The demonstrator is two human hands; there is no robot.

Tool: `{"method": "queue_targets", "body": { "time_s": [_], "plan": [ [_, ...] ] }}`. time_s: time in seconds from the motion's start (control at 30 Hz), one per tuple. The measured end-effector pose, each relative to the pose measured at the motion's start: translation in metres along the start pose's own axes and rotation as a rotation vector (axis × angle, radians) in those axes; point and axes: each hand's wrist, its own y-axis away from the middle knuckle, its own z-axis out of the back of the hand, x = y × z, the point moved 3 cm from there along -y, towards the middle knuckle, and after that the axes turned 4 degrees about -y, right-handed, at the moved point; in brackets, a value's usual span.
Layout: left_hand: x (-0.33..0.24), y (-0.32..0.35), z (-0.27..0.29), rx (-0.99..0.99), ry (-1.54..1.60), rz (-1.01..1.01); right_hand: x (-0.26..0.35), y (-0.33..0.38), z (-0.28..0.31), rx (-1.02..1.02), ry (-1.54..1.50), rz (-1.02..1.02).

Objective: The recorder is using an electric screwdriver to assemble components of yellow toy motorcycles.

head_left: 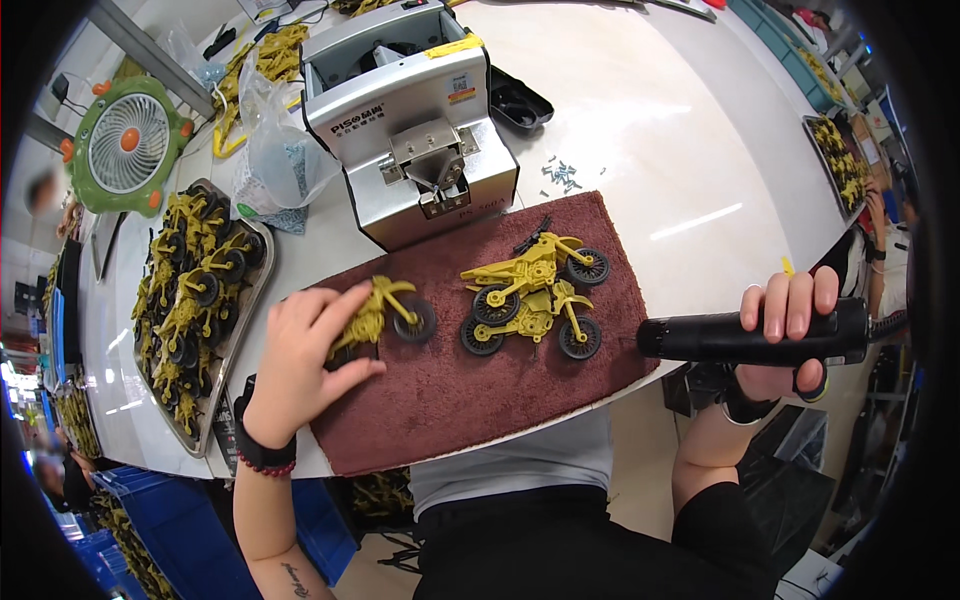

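Note:
My left hand (300,355) grips a yellow toy motorcycle (372,318) at the left part of a dark red mat (430,420); the fingers lie over its rear, and a black wheel sticks out to the right. My right hand (790,305) is wrapped round a black electric screwdriver (700,340), held level at the mat's right edge with its front end pointing left. Between the hands, two more toy motorcycles lie on the mat: an upper one (535,268) and a lower one (540,318), touching or overlapping.
Behind the mat stands a silver screw-feeding machine (410,120). Loose screws (562,175) lie to its right, near a black tray (520,105). A bag of screws (285,160), a green fan (130,145) and a metal tray (262,275) heaped with toy motorcycles are on the left. Blue crates (175,530) sit below.

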Motion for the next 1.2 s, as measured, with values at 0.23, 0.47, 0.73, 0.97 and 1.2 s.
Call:
{"method": "queue_targets", "body": {
  "time_s": [0.23, 0.47, 0.73, 0.97, 1.2],
  "plan": [
    [-0.054, -0.034, 0.018, -0.134, -0.154, -0.020, 0.004, 0.001, -0.005, 0.103, -0.019, -0.053],
    [-0.084, -0.093, -0.043, -0.011, 0.103, -0.212, 0.001, 0.002, -0.025, 0.118, 0.062, 0.016],
    [-0.073, -0.084, -0.050, -0.294, 0.064, -0.194, -0.008, 0.006, -0.022, 0.111, 0.046, 0.055],
    [-0.069, -0.014, 0.016, -0.254, 0.100, -0.128, 0.003, 0.019, -0.015, -0.029, 0.131, 0.102],
    [0.102, 0.102, 0.080, -0.538, -0.215, 0.579, -0.002, 0.013, -0.016, -0.008, 0.187, 0.049]
  ]
}}
